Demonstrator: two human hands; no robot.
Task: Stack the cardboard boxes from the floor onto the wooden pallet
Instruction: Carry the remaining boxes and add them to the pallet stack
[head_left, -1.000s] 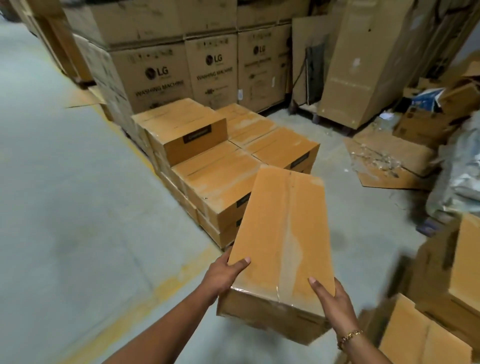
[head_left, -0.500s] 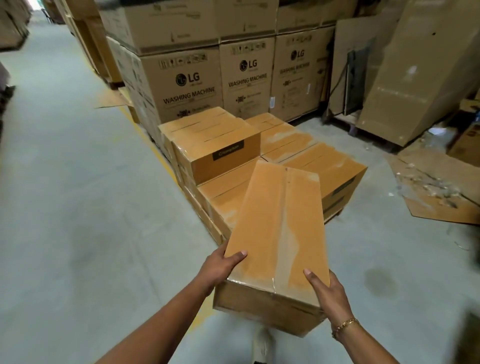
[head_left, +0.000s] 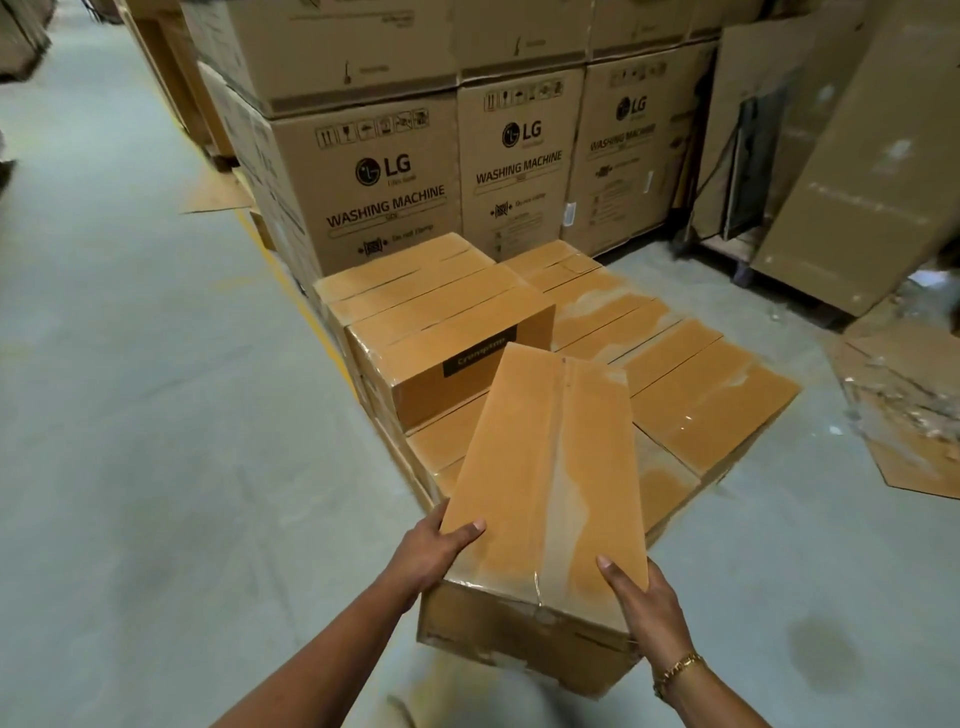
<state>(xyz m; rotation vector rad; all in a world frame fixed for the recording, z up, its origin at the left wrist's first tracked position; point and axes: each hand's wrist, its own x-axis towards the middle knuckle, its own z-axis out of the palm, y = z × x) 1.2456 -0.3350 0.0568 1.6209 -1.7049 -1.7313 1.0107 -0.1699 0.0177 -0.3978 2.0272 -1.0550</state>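
I stand on a grey concrete floor (head_left: 130, 415), with a dark stain (head_left: 821, 649) near on my right. A yellow painted line (head_left: 309, 317) runs away to the far left along an aisle. Far ahead, tall washing-machine cartons (head_left: 384, 197) are stacked two high. At the far right, big cardboard sheets (head_left: 857, 156) lean upright, and torn flattened cardboard (head_left: 909, 415) lies on the floor below them. The light is dim.

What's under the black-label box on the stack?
The black-label box rests on a lower layer of tan boxes, whose tops show in front and to its right. The carried box covers part of that layer. No pallet shows; the boxes hide whatever lies beneath.
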